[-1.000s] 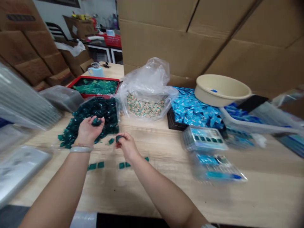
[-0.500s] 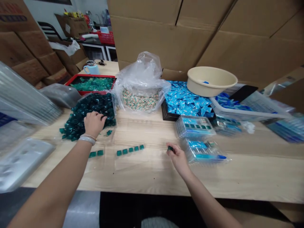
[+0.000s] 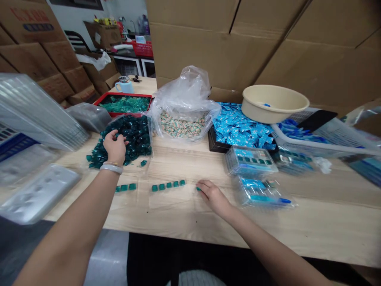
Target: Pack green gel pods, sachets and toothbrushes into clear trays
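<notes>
My left hand (image 3: 114, 147) is over a heap of glossy dark green cubes (image 3: 138, 137) on clear plastic. Its fingers are curled, and what is in them is hidden. My right hand (image 3: 212, 194) is low over the table, its fingertips pinching a small green cube (image 3: 198, 188). To the left of that hand, a row of several green cubes (image 3: 169, 185) sits in a barely visible clear plastic tray. Another row of green cubes (image 3: 132, 186) is partly covered by my left forearm.
Filled clear packs (image 3: 251, 161) are stacked at right, beside blue sachets (image 3: 241, 127). Behind stand a bag of small packets (image 3: 181, 125), a cream basin (image 3: 274, 107) and a white basket (image 3: 333, 149). Clear trays (image 3: 44, 115) lean at left, near a red-rimmed tray (image 3: 102, 99).
My right hand has moved left with its green cube, toward the row of cubes. My left hand has lifted slightly over the heap, its fingers more curled. The view has shifted slightly.
</notes>
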{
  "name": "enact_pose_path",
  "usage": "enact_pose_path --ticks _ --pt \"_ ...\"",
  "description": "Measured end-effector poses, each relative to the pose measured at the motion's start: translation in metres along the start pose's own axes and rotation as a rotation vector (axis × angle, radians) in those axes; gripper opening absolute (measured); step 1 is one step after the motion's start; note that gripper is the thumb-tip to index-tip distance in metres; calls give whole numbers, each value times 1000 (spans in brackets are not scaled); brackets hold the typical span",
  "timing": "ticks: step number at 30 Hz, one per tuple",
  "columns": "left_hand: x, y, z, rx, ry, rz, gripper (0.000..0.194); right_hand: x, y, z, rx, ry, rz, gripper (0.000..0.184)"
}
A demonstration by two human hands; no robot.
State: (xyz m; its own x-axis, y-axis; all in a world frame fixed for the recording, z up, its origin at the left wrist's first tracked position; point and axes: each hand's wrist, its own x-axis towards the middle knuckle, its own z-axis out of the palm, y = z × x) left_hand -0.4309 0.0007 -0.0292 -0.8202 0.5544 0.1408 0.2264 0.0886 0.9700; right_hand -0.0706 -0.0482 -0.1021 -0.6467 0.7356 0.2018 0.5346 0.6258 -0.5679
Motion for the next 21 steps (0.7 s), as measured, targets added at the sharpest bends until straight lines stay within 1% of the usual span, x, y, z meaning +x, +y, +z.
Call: enact_pose_path --ticks 1,2,3,4,5,6,7,8,9,10,11,12,14,16,19,21 --pt "-12 8 0 -148 -39 -125 36 0 -1 -1 -13 -15 -22 26" --pt "-31 15 0 -269 -115 -239 35 -1 -1 -2 -20 -33 -38 27" --pt "-57 20 -1 -328 -255 -315 31 -1 -2 -4 -19 -53 -43 27" --pt "-87 22 -2 -333 -435 -393 27 -1 -3 -6 -15 -73 -38 27" --pt "-121 21 -2 -320 -675 -468 27 -1 -4 -8 -9 -95 -29 26" --pt "-156 17 -2 -283 -878 -554 27 0 -5 -11 -5 -119 -21 25" --pt "-189 11 -1 -251 -1010 -616 29 1 -6 -13 -6 -143 -19 24" --pt "-217 3 1 -241 -1061 -642 29 1 -7 -14 -10 -167 -27 23" --pt "-241 -6 3 -223 -1057 -633 28 2 -9 -16 -19 -192 -44 22" --pt "-258 -14 6 -203 -1052 -599 28 2 -10 -17 -31 -215 -67 22" --pt "-269 -22 10 -183 -1034 -544 26 1 -12 -17 -47 -233 -90 21" --pt "-275 -28 13 -158 -1022 -478 26 0 -13 -17 -63 -244 -111 21" --pt "-277 -35 17 -114 -1017 -352 27 -2 -15 -14 -94 -261 -156 21" --pt "-275 -36 19 -91 -1018 -277 29 -6 -15 -10 -115 -266 -194 24" --pt "-273 -32 20 -76 -1006 -234 30 -14 -12 -3 -124 -230 -188 26" --pt "-274 -28 18 -84 -999 -260 28 -20 -10 -2 -103 -177 -152 25"
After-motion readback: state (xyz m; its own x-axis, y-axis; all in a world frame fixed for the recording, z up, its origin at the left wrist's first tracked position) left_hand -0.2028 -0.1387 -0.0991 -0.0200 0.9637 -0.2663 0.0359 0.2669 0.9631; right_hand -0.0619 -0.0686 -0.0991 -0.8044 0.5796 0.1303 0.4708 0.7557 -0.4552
